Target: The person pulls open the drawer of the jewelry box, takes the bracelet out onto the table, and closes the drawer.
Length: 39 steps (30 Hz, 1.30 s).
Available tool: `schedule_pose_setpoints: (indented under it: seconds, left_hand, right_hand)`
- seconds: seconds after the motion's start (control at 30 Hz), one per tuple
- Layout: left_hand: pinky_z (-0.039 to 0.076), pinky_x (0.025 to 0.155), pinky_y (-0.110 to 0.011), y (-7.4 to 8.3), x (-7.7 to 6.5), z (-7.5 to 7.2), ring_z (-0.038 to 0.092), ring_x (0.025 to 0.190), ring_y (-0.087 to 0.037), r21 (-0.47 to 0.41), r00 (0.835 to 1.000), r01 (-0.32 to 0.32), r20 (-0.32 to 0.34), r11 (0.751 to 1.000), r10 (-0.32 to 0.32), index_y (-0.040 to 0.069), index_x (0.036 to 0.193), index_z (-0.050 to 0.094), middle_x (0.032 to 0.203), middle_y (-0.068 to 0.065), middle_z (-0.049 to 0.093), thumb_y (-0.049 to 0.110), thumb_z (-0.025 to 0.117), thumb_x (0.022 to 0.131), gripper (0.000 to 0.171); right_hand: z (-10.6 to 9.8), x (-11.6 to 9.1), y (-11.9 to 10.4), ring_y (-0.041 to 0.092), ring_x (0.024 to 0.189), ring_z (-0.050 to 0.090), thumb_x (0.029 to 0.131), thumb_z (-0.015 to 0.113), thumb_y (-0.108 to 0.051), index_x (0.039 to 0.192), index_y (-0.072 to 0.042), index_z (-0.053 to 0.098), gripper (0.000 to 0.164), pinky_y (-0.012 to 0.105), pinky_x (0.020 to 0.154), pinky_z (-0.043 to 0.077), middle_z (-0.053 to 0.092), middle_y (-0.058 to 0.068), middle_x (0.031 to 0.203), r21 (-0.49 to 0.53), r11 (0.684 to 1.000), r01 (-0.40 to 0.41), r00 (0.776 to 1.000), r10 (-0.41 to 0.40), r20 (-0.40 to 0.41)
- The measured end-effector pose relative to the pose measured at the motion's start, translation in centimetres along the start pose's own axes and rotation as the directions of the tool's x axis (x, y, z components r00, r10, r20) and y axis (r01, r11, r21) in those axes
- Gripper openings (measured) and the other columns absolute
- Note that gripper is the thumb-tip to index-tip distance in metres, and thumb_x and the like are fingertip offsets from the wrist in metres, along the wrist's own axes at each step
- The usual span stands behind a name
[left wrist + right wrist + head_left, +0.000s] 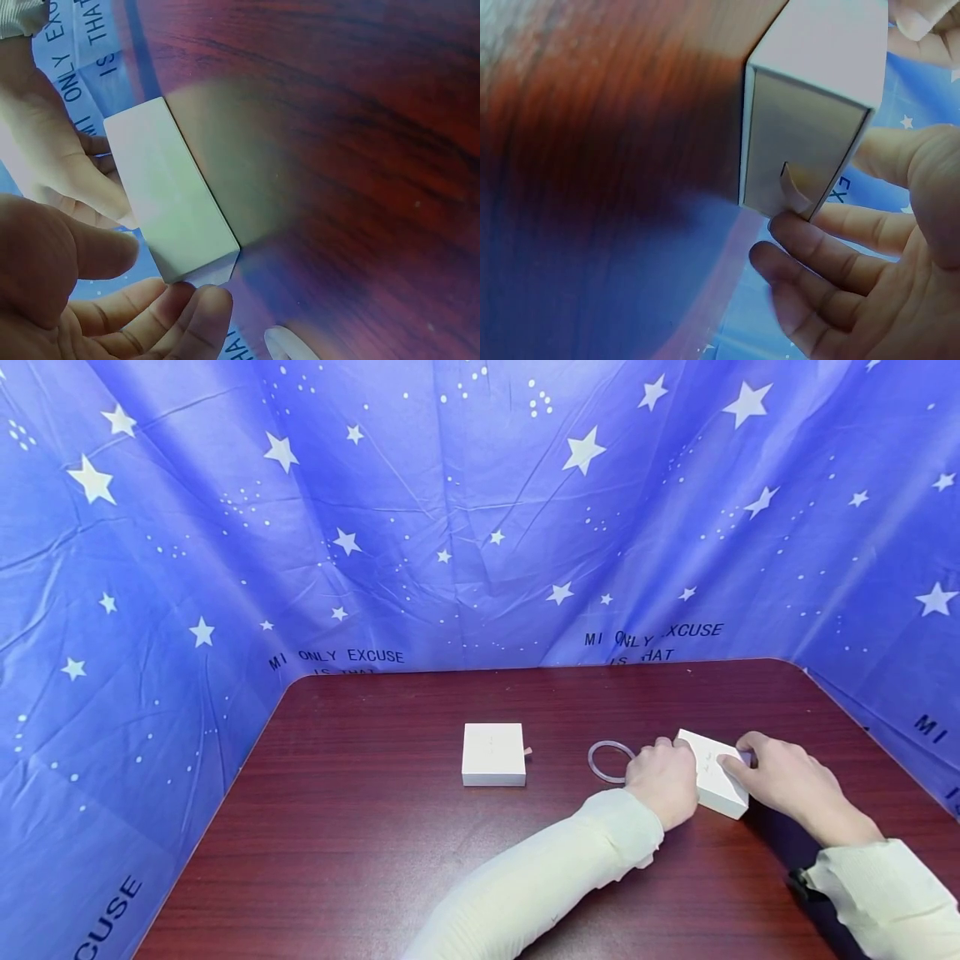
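Observation:
A white drawer box [712, 774] sits at an angle on the right side of the table, between both hands. My right hand [795, 781] grips its right end, thumb on the printed top. My left hand [663, 781] holds the opposite end; in the left wrist view its curled fingers [180, 315] touch the box's end. The right wrist view shows the drawer's end face with a small ribbon pull tab [793, 189] near the right fingertips. Just left of my left hand lies a pale lilac bangle [590, 763], partly covered by that hand.
A second white box [492, 756] with a small pinkish tab [528, 751] on its right side stands near the middle of the dark red wooden table [360, 827]. Blue star-printed cloth [450, 485] hangs behind the table and along both sides.

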<state>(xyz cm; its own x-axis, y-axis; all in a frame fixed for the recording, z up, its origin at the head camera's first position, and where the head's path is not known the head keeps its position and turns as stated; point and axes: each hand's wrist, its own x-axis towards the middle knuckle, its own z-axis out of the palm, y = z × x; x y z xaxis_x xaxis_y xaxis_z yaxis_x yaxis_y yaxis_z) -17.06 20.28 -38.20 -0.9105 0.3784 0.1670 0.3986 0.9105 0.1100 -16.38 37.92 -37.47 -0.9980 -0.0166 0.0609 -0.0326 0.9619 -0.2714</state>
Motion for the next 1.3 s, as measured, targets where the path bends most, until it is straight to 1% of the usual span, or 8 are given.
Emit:
schedule_pose_setpoints:
  seconds: [0.07, 0.37, 0.53, 0.67, 0.9, 1.1, 1.3]
  left_hand:
    - [0.047, 0.055, -0.026, 0.0, -0.1, 0.0, 0.059, 0.075, -0.009, -0.002, 1.0, -0.003, 0.002, 1.0, 0.003, 0.023, 0.1, 0.058, 0.088, 0.008, 0.057, 0.035, 0.072, 0.078, 0.029]
    - [0.047, 0.054, -0.025, -0.1, -0.3, 0.0, 0.06, 0.073, -0.009, -0.02, 1.0, -0.02, -0.001, 1.0, 0.02, 0.023, 0.099, 0.057, 0.086, 0.008, 0.059, 0.034, 0.071, 0.079, 0.028]
    - [0.047, 0.054, -0.026, -0.3, -0.4, -0.1, 0.061, 0.072, -0.01, -0.051, 1.0, -0.025, 0.005, 0.998, 0.025, 0.022, 0.095, 0.055, 0.084, 0.008, 0.06, 0.034, 0.069, 0.081, 0.023]
    - [0.047, 0.053, -0.026, -0.4, -0.5, -0.1, 0.062, 0.071, -0.01, -0.071, 1.0, -0.02, 0.014, 0.997, 0.022, 0.022, 0.095, 0.055, 0.084, 0.008, 0.061, 0.033, 0.069, 0.082, 0.022]
    - [0.047, 0.053, -0.026, -0.4, -0.8, -0.2, 0.063, 0.07, -0.01, -0.092, 0.999, -0.014, 0.033, 0.996, 0.017, 0.023, 0.096, 0.055, 0.085, 0.01, 0.061, 0.039, 0.066, 0.085, 0.022]
    - [0.046, 0.053, -0.026, -0.5, -1.0, -0.2, 0.063, 0.07, -0.011, -0.116, 0.999, -0.004, 0.049, 0.993, 0.01, 0.023, 0.094, 0.055, 0.083, 0.01, 0.061, 0.042, 0.067, 0.085, 0.024]
    - [0.045, 0.051, -0.026, -0.6, -1.2, -0.2, 0.062, 0.068, -0.011, -0.125, 0.999, -0.006, 0.053, 0.992, 0.013, 0.023, 0.092, 0.054, 0.081, 0.009, 0.062, 0.042, 0.068, 0.084, 0.024]
  right_hand:
    - [0.1, 0.0, 0.0, 0.028, 0.065, 0.052, 0.09, 0.057, -0.045, 0.1, -0.004, 0.058, 0.042, 0.038, 0.047, 0.035, 0.056, 0.01, 0.074, -0.001, 1.0, 0.003, 1.0, -0.003, -0.006]
    - [0.2, 0.0, -0.1, 0.027, 0.065, 0.052, 0.09, 0.059, -0.044, 0.097, -0.006, 0.059, 0.038, 0.037, 0.048, 0.034, 0.056, 0.008, 0.073, -0.002, 1.0, 0.017, 0.999, -0.017, -0.027]
    - [0.1, 0.0, -0.2, 0.028, 0.065, 0.053, 0.09, 0.059, -0.046, 0.098, -0.007, 0.06, 0.04, 0.038, 0.047, 0.034, 0.056, 0.008, 0.073, -0.003, 1.0, 0.01, 1.0, -0.01, -0.018]
    - [0.1, 0.0, -0.2, 0.028, 0.066, 0.053, 0.089, 0.059, -0.047, 0.098, -0.006, 0.06, 0.042, 0.039, 0.047, 0.035, 0.057, 0.009, 0.075, -0.004, 1.0, 0.008, 1.0, -0.008, -0.01]
    - [0.0, -0.1, -0.4, 0.029, 0.067, 0.055, 0.089, 0.059, -0.046, 0.099, -0.006, 0.061, 0.042, 0.041, 0.048, 0.036, 0.058, 0.01, 0.077, -0.012, 1.0, 0.004, 1.0, -0.004, -0.006]
    - [-0.1, -0.2, -0.5, 0.031, 0.067, 0.056, 0.089, 0.06, -0.048, 0.101, -0.005, 0.061, 0.045, 0.044, 0.048, 0.037, 0.06, 0.012, 0.079, -0.02, 1.0, -0.006, 1.0, 0.006, 0.008]
    - [0.0, -0.2, -0.6, 0.03, 0.066, 0.055, 0.088, 0.06, -0.049, 0.1, -0.005, 0.061, 0.045, 0.043, 0.048, 0.037, 0.059, 0.011, 0.078, -0.022, 1.0, -0.003, 1.0, 0.003, 0.015]
